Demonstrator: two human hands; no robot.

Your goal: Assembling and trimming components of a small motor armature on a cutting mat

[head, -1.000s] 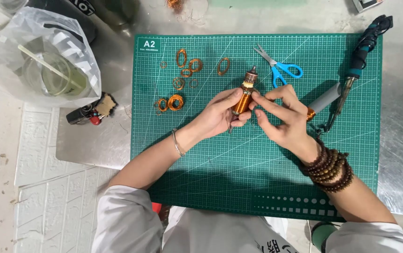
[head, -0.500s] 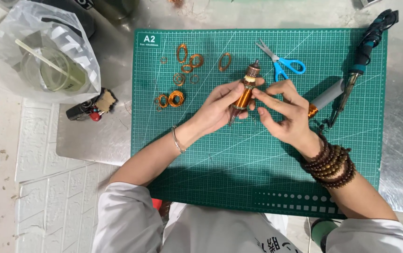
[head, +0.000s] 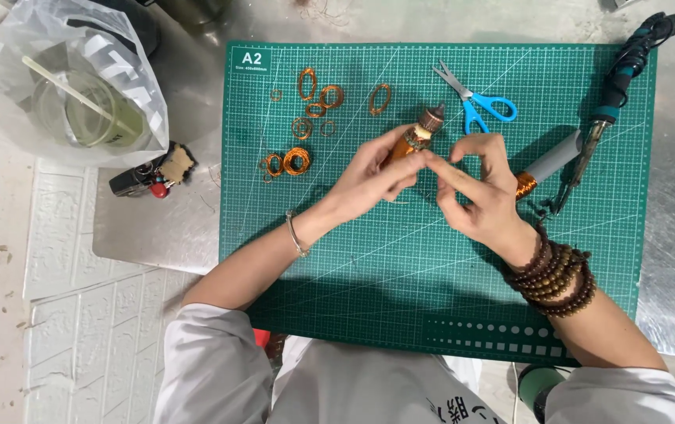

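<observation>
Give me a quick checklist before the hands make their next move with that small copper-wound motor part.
1. Left hand grips the copper-wound rotor: ok.
2. Right hand fingertips meet the rotor: ok.
3. Blue-handled scissors lie apart from both hands: ok.
4. Soldering iron lies at the right edge of the green cutting mat, off the hands: ok.
5. Iron hot or cold: cannot tell.
6. Loose copper wire coils stay on the mat: ok.
</observation>
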